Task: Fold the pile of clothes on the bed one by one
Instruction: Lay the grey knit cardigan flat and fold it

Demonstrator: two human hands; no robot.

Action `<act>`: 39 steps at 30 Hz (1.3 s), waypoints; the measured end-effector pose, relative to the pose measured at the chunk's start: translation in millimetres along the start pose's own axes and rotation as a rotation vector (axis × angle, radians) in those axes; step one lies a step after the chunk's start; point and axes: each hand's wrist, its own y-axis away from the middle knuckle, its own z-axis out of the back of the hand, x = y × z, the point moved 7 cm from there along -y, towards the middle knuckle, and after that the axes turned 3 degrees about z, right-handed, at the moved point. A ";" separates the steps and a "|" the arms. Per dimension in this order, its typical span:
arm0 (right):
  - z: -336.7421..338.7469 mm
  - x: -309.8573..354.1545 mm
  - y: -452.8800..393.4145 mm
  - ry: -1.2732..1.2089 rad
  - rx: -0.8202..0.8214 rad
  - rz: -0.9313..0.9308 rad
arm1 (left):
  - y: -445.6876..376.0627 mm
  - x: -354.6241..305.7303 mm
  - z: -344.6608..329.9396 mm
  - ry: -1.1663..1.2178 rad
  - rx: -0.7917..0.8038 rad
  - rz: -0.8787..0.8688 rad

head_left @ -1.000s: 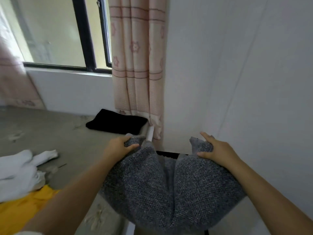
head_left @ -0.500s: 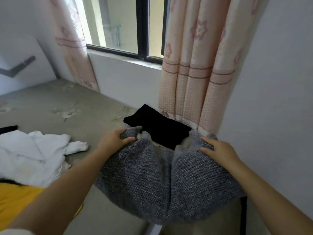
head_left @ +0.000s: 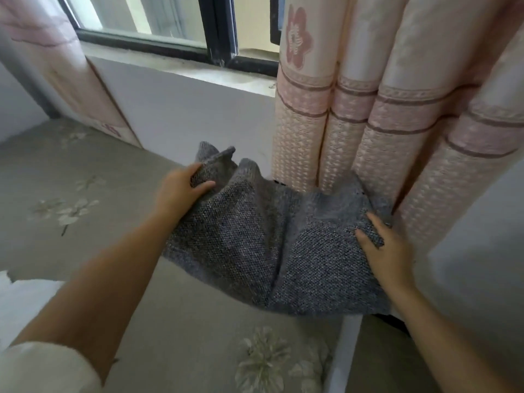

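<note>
A grey knitted garment [head_left: 255,239] hangs slack between my two hands, above the far right corner of the bed [head_left: 85,236]. My left hand [head_left: 178,190] pinches its left top corner, thumb on the near side. My right hand [head_left: 385,248] grips the right top corner close to the curtain. The garment sags in the middle and its lower edge droops toward the bed's right edge. A thin strip of a black garment [head_left: 279,182] shows just behind the grey one; the rest of it is hidden.
A pink patterned curtain [head_left: 382,109] hangs right behind the garment. The window sill [head_left: 198,73] and white wall run along the bed's far side. A white cloth [head_left: 25,296] lies at the left edge. The bed's white right edge [head_left: 340,355] is near my right arm.
Both hands carried the grey garment forward and up toward the curtain, now covering most of the black garment. The view swung left and closer; the white and yellow clothes slid mostly out of view.
</note>
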 end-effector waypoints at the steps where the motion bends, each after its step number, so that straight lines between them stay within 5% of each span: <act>1: -13.0 -15.2 -7.8 -0.060 -0.053 -0.056 | -28.6 6.7 -5.8 -0.033 -0.040 0.017; 4: -77.3 -80.7 -12.6 -0.134 -0.076 -0.314 | -84.0 28.6 -52.3 -0.172 -0.119 0.143; 8: -153.5 -163.7 16.6 0.247 0.277 -0.793 | -50.1 37.8 -211.4 -0.275 0.346 0.121; 11: -171.2 -145.8 -14.8 0.467 0.306 -0.375 | -8.0 42.8 -294.3 -0.231 0.633 0.136; 15: -219.3 -138.8 -37.0 0.711 0.671 -0.003 | 5.5 50.1 -333.2 -0.286 0.679 0.151; 20: -250.7 -172.5 -35.6 0.716 0.923 -0.045 | 8.7 58.4 -350.8 -0.348 0.691 0.140; 29: -238.9 -128.2 -28.3 0.663 0.783 0.093 | 30.2 66.1 -299.7 -0.206 0.500 0.248; 39: -327.0 26.2 95.9 0.518 1.096 0.615 | 238.7 214.1 -157.9 -0.153 0.237 0.931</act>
